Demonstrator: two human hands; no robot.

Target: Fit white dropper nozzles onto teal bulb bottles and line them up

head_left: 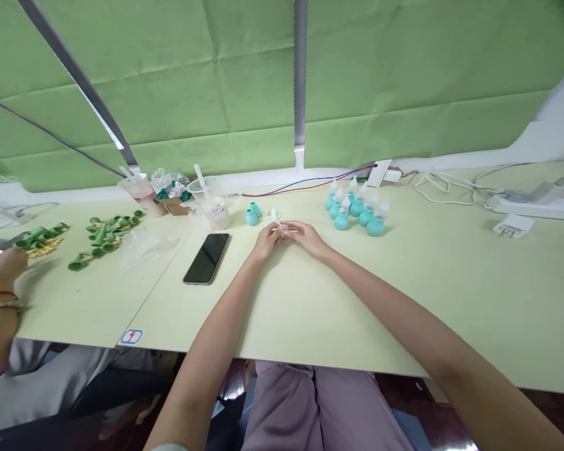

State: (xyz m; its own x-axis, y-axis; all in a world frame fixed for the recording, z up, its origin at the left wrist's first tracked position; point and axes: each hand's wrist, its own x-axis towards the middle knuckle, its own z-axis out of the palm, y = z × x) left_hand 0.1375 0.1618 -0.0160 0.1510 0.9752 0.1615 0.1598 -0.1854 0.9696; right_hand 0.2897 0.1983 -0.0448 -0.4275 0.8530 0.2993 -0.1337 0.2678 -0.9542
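Note:
My left hand (266, 242) and my right hand (308, 238) meet over the table, fingertips pinched together. Between them shows a small whitish, translucent piece (284, 229), mostly covered by the fingers; its kind is too small to tell. Just beyond the fingertips lie tiny white pieces (274, 215). Two teal squeeze bulbs (250, 217) with open necks stand a little to the left. On the right, several teal bulbs (375, 227) stand upright in a group, each topped by a pointed translucent white tip.
Left of my arms lies a black phone (207, 259). Behind it are a lidded plastic cup (215, 210) and a small cardboard box (176, 205). A power strip (536, 205) with cables sits far right. At left, a co-worker's hand (2, 269) is near green curled pieces (106, 235).

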